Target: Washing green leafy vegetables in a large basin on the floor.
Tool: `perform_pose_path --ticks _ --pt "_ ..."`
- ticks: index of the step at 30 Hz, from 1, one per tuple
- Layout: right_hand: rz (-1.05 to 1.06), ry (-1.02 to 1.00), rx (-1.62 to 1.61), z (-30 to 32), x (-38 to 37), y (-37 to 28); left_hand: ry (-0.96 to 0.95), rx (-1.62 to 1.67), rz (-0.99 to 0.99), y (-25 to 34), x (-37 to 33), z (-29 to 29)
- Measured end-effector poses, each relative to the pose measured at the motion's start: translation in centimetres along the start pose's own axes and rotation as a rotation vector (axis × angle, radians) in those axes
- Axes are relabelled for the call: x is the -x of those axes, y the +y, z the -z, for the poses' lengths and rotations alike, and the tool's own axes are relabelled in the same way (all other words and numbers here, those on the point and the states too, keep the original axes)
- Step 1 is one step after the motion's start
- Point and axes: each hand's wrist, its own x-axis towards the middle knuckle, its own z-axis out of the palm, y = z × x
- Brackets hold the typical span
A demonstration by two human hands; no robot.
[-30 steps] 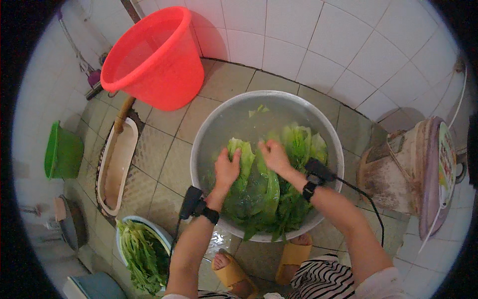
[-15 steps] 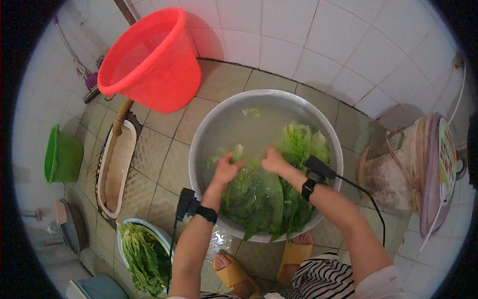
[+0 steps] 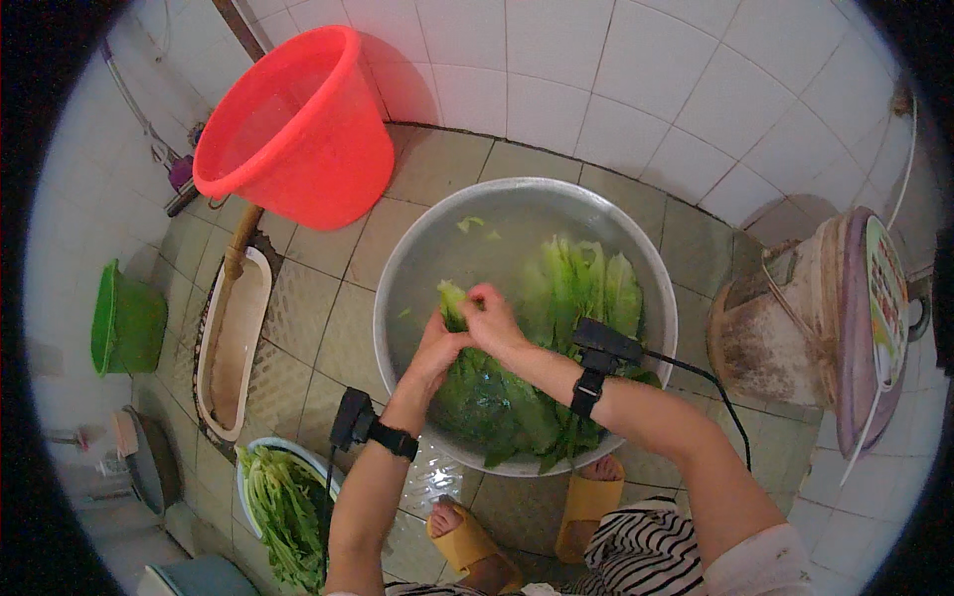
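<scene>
A wide metal basin [image 3: 393,238] of cloudy water stands on the floor, with long green leaf vegetables lying in it. Over its left part, my left hand [image 3: 433,350] is closed around the pale stem end of a leafy vegetable [image 3: 451,298]. My right hand [image 3: 492,318] meets it there, fingers curled against the same stem end; its fingertips are partly hidden. Below my hands, dark leaves [image 3: 507,407] trail into the water. Further right, more lettuce-like leaves [image 3: 586,278] float with their pale ends pointing away from me. Small leaf scraps [image 3: 470,224] drift near the far side.
A red bucket [image 3: 333,149] stands at the far left, beside a squat toilet [image 3: 234,348]. Near left, a pale blue basin [image 3: 260,442] holds more leafy greens [image 3: 288,507]. A green bin [image 3: 134,318] is at the left wall; a stained lidded bucket [image 3: 770,318] stands right.
My right hand has moved left to join my left hand at the stem end. Both hands were apart over the water before. The floating leaves have shifted slightly left.
</scene>
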Motion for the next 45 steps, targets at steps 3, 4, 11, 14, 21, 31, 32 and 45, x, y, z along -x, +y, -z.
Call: perform_pose_path --ticks 3,4,11,14,21,31,32,45 --pt "0.175 -0.312 0.099 0.6 -0.2 -2.0 -0.030 -0.091 -0.140 0.3 0.1 0.4" --pt "0.175 -0.309 0.101 0.9 -0.8 -1.6 0.059 -0.016 -0.103 0.5 0.1 0.1" --pt "0.111 0.060 0.508 7.7 -4.4 2.6 0.268 -0.150 0.113 -0.7 -1.4 1.2" --pt "0.140 0.183 0.572 9.1 -4.9 3.8 0.276 -0.234 0.100 -2.1 -3.1 1.2" --pt "-0.068 0.060 0.738 9.6 -4.7 6.5 0.134 -0.172 0.244 -5.7 -7.5 -0.4" --pt "-0.112 -0.362 -0.068 11.6 -4.0 5.5 -0.091 0.075 0.194 -3.7 -5.9 -3.8" --pt "-0.115 -0.359 -0.067 12.2 -3.8 5.6 -0.085 0.079 0.153 -3.3 -5.5 -3.4" --pt "-0.248 -0.164 -0.032 14.3 -1.8 1.5 -0.011 0.143 0.152 -1.4 -2.6 0.9"
